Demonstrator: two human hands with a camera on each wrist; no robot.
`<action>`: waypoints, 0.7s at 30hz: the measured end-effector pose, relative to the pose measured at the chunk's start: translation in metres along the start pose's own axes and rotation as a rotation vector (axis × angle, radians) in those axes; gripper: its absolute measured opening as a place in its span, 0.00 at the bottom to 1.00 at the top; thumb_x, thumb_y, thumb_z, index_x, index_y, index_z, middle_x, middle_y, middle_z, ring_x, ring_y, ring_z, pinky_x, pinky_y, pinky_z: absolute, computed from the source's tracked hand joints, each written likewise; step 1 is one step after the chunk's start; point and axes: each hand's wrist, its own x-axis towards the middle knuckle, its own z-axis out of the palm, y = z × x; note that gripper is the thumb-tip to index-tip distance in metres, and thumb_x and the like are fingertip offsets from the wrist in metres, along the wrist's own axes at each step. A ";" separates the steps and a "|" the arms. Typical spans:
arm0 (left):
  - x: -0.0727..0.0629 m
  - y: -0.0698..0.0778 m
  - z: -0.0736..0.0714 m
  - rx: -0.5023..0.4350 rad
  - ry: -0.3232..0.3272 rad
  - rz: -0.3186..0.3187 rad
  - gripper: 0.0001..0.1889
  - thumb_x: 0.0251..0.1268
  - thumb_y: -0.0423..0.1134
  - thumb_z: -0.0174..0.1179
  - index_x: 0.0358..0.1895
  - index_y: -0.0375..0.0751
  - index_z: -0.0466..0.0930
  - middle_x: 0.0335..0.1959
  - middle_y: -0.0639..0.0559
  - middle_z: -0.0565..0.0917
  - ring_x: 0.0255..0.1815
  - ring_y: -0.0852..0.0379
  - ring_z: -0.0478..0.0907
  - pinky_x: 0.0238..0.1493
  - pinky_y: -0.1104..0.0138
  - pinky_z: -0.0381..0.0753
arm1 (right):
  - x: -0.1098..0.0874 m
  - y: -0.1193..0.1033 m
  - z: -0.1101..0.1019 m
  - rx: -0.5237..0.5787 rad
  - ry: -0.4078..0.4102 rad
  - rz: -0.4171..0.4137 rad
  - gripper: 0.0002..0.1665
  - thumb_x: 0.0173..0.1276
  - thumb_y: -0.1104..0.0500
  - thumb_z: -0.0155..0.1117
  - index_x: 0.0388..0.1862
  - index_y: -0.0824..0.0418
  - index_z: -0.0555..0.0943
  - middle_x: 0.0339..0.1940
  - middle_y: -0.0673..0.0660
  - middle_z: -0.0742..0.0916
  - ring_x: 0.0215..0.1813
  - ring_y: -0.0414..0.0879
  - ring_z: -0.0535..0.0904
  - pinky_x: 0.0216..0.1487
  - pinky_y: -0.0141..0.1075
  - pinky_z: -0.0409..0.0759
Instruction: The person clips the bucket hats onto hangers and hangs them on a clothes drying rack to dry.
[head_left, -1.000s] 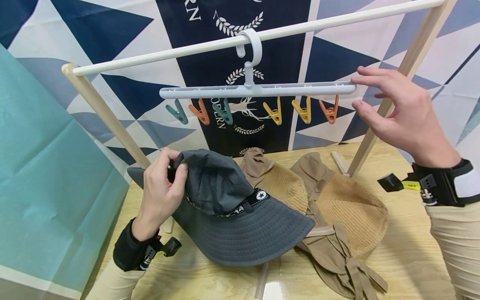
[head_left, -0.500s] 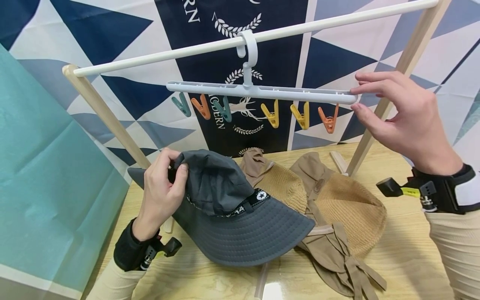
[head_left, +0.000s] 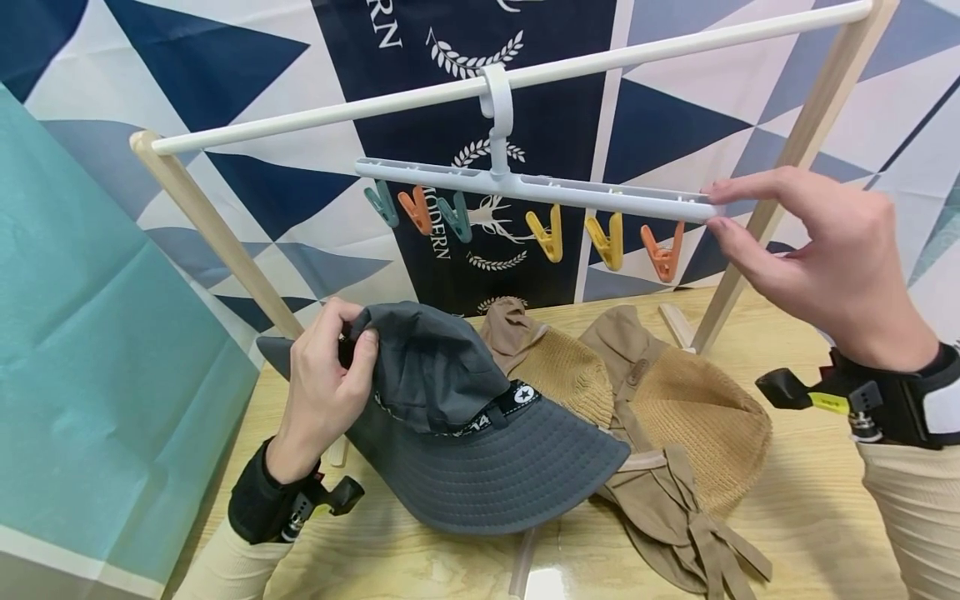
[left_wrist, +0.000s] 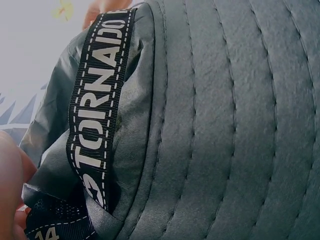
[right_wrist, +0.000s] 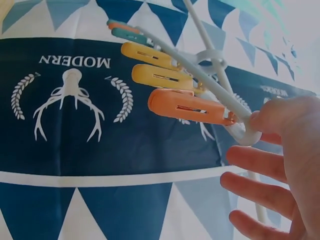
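Note:
My left hand [head_left: 327, 383] grips the crown of a dark grey wide-brimmed bucket hat [head_left: 487, 467] just above the table. In the left wrist view its brim and a black band [left_wrist: 100, 95] lettered TORNADO fill most of the picture. Thumb and forefinger of my right hand [head_left: 832, 258] pinch the right end of a pale blue clip hanger [head_left: 540, 187], while the other fingers spread loose in the right wrist view. Teal, orange and yellow clips hang below the hanger, such as the orange clip [right_wrist: 190, 106] nearest that hand.
The hanger hooks over a white rail [head_left: 637, 54] on a wooden-legged rack [head_left: 217, 229]. Behind the grey hat, tan knitted and cloth hats [head_left: 705, 417] with ties lie on the wooden table [head_left: 420, 567]. A patterned cloth backdrop [head_left: 262, 42] and a teal sheet [head_left: 105, 333] enclose the area.
The right end of the hanger has come down and nearer, its left end turned up and away. My right hand closed on that end and lowered. The left hand and grey hat stay still.

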 end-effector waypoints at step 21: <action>-0.001 0.003 0.000 0.013 0.000 -0.002 0.04 0.75 0.27 0.57 0.46 0.31 0.80 0.34 0.44 0.77 0.33 0.55 0.71 0.36 0.69 0.66 | 0.000 -0.036 -0.001 0.149 0.172 -0.093 0.29 0.78 0.43 0.74 0.45 0.71 0.94 0.39 0.74 0.94 0.59 0.17 0.85 0.62 0.17 0.76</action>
